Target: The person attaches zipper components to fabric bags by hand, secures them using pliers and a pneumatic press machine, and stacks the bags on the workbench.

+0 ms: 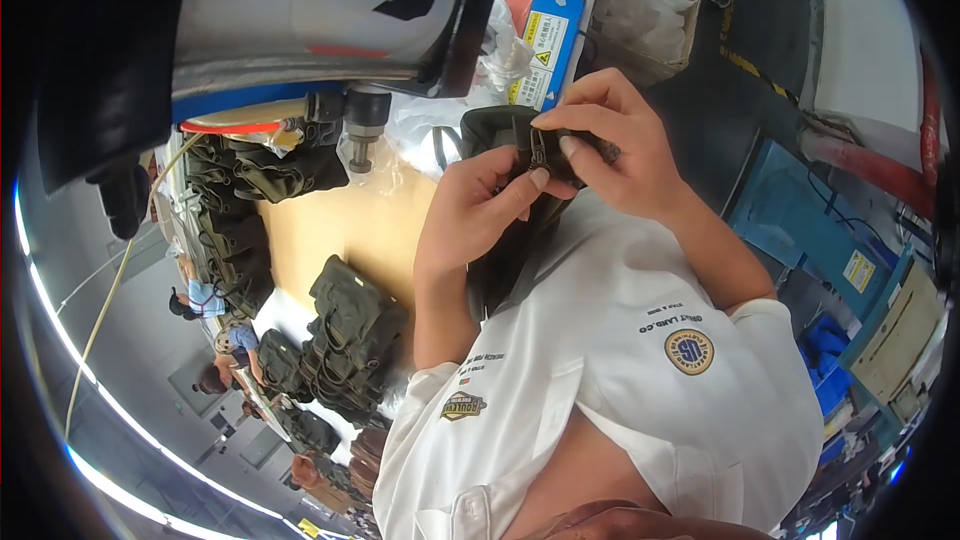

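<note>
See dark bags heaped along the left edge of the tabletop. Farther right, pinched between thumb and fingers of the left hand, might slip free through a relaxed hold. Might twist or snag through uneven pulling by the right hand, likewise pinching dark fabric. Find the small metal fitting between both hands, on the held bag, beyond the tabletop's visible right edge, reaching down toward the shirt; cannot tell whether supported underneath.
</note>
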The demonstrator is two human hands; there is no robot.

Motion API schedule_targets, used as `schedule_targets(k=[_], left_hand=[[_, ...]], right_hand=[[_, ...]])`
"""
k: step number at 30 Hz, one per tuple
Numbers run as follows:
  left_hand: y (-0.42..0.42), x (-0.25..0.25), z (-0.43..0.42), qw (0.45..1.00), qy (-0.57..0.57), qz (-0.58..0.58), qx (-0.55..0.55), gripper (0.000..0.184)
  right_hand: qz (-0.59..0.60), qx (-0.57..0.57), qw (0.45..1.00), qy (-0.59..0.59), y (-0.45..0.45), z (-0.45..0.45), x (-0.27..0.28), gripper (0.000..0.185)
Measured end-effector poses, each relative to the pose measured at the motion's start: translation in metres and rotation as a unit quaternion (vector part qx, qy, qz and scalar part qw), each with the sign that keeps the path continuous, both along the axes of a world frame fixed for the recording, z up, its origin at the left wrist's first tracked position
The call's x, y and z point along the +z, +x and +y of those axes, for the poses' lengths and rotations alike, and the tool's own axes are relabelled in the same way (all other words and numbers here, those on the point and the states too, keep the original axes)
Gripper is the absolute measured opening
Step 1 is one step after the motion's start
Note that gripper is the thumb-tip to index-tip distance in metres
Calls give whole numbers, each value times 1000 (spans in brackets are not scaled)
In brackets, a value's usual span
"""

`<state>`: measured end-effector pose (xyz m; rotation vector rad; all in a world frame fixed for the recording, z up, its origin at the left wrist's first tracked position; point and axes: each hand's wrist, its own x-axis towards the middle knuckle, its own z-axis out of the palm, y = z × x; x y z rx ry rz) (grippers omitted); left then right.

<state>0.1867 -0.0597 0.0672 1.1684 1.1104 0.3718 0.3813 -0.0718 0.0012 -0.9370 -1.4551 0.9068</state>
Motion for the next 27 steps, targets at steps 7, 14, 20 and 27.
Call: schedule_targets(k=[7,14,20,27], left_hand=[[4,-5,4,996,-28,-72,52,31],[3,-7,7,990,-63,-62,109,32],[4,-9,7,990,-62,-73,107,33],[7,-7,9,991,-52,-73,103,36]], right_hand=[[20,106,994,11,15,10,-5,32],[-126,92,987,32,6,15,16,49],[-103,55,991,69,8,23,25,45],[-55,32,998,6,17,26,14,25]])
